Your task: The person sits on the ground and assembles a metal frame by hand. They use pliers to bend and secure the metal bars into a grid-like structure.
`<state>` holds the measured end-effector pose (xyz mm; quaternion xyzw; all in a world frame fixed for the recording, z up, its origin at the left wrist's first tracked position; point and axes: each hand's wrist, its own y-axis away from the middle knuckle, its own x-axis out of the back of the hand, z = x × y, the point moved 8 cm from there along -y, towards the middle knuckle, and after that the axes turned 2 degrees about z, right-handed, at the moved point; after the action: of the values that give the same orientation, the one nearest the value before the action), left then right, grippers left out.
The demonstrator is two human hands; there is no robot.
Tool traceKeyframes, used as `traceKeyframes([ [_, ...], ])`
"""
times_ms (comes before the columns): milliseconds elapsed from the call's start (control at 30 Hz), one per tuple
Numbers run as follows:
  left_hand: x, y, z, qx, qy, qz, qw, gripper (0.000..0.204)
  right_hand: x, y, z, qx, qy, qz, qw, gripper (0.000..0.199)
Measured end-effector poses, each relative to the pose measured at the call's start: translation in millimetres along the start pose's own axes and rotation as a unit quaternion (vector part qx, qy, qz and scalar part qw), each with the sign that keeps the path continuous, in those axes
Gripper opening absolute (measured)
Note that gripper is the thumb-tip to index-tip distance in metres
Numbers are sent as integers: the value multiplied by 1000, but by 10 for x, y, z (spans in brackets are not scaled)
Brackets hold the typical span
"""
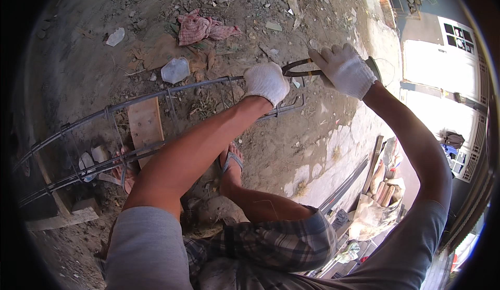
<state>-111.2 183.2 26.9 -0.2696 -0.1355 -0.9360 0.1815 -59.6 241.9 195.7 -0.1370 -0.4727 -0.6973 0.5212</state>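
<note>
A long rebar cage of dark bars with wire stirrups runs from the left edge to the middle, its hooked ends at the right. My left hand, in a white knit glove, is closed around the top bar near that end; its fingertips are hidden. Just to its right is a pair of pincers with dark, spread handles, its jaws close to the left glove and mostly out of sight. My right hand, also gloved in white, is wrapped on the ends of those handles.
A wooden board lies under the cage, and a wood block is at lower left. Beyond are a red checked cloth and a clear plastic piece on the dirt. A sack of scraps stands at right. My sandalled feet are beside the cage.
</note>
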Motion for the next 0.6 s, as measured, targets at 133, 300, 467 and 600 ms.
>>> traceKeyframes([
  [133,-37,-407,-295,219,404,-161,874,37,-117,-14,75,-3,-41,-42,998,61],
  [300,173,-689,-359,-77,338,-147,926,35,-226,-115,21,-19,84,-25,996,38],
  [467,216,-527,-648,-40,22,-112,993,34,-184,-106,47,-43,10,-73,996,25],
  [600,-9,-362,-486,-45,-33,-140,989,36,-496,-68,122,-141,-173,-327,918,25],
])
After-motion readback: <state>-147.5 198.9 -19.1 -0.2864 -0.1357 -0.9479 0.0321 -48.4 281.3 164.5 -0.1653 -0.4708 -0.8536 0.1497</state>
